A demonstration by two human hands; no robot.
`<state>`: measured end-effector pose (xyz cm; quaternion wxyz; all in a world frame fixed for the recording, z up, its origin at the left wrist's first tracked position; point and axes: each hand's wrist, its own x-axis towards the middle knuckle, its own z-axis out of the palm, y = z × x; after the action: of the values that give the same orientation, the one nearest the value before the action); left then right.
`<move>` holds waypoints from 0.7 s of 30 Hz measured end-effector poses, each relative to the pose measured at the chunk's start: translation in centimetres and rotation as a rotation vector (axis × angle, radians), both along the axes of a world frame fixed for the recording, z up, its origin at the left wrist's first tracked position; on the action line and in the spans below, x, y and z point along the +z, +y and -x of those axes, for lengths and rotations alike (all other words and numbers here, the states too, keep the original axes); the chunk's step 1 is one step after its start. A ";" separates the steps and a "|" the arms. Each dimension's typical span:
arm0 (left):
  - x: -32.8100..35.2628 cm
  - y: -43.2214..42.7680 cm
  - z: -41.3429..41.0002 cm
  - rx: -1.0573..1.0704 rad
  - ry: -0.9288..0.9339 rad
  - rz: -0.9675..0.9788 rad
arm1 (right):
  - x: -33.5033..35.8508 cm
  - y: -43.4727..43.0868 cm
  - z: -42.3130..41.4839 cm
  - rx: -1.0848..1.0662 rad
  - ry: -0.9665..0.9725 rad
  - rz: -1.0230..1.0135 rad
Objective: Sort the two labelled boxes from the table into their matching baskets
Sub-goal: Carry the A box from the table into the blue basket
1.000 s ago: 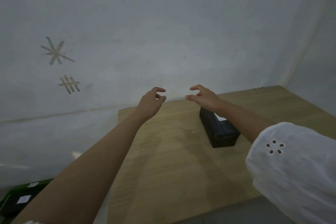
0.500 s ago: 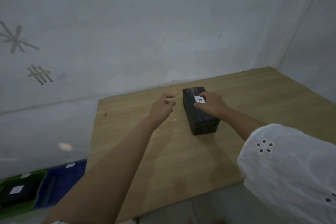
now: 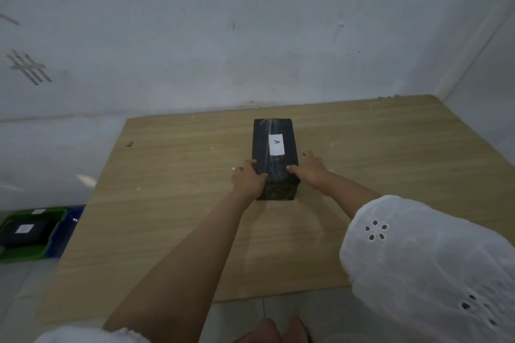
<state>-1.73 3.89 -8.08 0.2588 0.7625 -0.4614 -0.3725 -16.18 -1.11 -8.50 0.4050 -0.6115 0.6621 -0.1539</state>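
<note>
My left hand (image 3: 249, 179) has its thumb hooked over the top near edge of the black box (image 3: 274, 157), fingers pressed to its left side. My right hand (image 3: 311, 171) mirrors it, thumb on top, fingers spread against the right side, so both clamp the box between them. The box sits flat on the wooden table (image 3: 172, 217), white "A" label (image 3: 276, 144) facing up. On the floor at far left, a green basket (image 3: 53, 234) holds another black labelled box (image 3: 23, 232), a blue basket (image 3: 69, 227) just beside it.
</note>
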 end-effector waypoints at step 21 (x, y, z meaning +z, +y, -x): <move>-0.7 -3.1 -3.1 0.457 0.133 -0.187 | 0.5 -4.3 -3.8 0.045 -0.011 -0.140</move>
<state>1.38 0.81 -8.83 0.2946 0.8413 -0.2226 -0.3948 -12.40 -5.39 -8.01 0.4540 -0.5954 0.6551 -0.1014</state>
